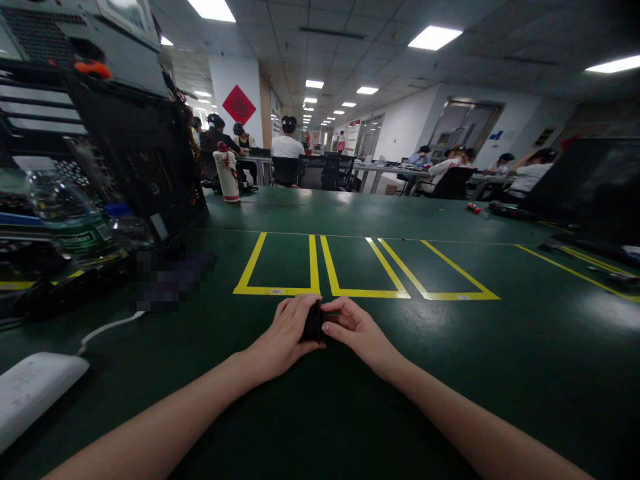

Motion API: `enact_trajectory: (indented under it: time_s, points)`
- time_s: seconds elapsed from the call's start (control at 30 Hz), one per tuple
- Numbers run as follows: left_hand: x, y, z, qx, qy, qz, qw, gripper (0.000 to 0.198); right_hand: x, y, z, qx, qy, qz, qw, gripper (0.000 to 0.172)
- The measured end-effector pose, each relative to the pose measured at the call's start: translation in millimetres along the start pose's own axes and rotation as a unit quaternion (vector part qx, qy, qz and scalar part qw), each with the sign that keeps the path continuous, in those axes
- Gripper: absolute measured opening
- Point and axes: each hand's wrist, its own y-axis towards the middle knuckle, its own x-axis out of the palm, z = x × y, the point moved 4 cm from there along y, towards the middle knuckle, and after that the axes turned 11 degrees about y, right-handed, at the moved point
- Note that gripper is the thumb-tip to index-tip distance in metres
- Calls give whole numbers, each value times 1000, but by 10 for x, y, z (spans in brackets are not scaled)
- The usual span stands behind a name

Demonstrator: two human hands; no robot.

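Note:
Between my hands, just in front of the yellow tape frames, is a small black object (313, 323) whose kind I cannot make out. My left hand (287, 327) wraps over it from the left, fingers on top and thumb along its lower edge. From the other side my right hand (357, 331) pinches at the object's right edge with thumb and index finger. Most of the object's left side is hidden under the left fingers. Beneath everything lies the dark green tabletop (320, 427).
Yellow tape (370, 293) marks several boxes on the table. At left stand an open computer case (145, 160), a plastic bottle (75, 213) and a white power strip (40, 390) with its cable. A white cylinder (228, 177) stands farther back. People sit at desks beyond.

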Motion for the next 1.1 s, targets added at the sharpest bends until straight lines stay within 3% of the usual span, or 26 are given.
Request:
enact_trajectory:
  time_s: [0.17, 0.33, 0.5, 0.67, 0.87, 1.0, 1.1]
  points:
    - [-3, -10, -10, -10, -7, -5, 1000, 56, 7, -15, -26, 30, -11, 3, 999, 34]
    - [-9, -19, -1, 0, 3, -4, 1000, 57, 31, -26, -23, 26, 15, -30, 999, 31]
    - [-2, -18, 0, 11, 11, 5, 1000, 58, 2, -3, -6, 2, -7, 12, 1000, 20]
    - [1, -10, -1, 12, 10, 4, 1000, 57, 1, -8, -12, 19, -34, 12, 999, 26]
    - [5, -6, 0, 14, 8, 11, 1000, 58, 33, -23, -5, 13, 6, -30, 999, 29]
    - [6, -4, 1, 7, 4, 8, 1000, 58, 22, -12, -4, 9, -1, -7, 1000, 22]
    - [6, -3, 1, 4, 2, 7, 1000, 57, 18, -3, -20, 10, -14, 1, 1000, 26]
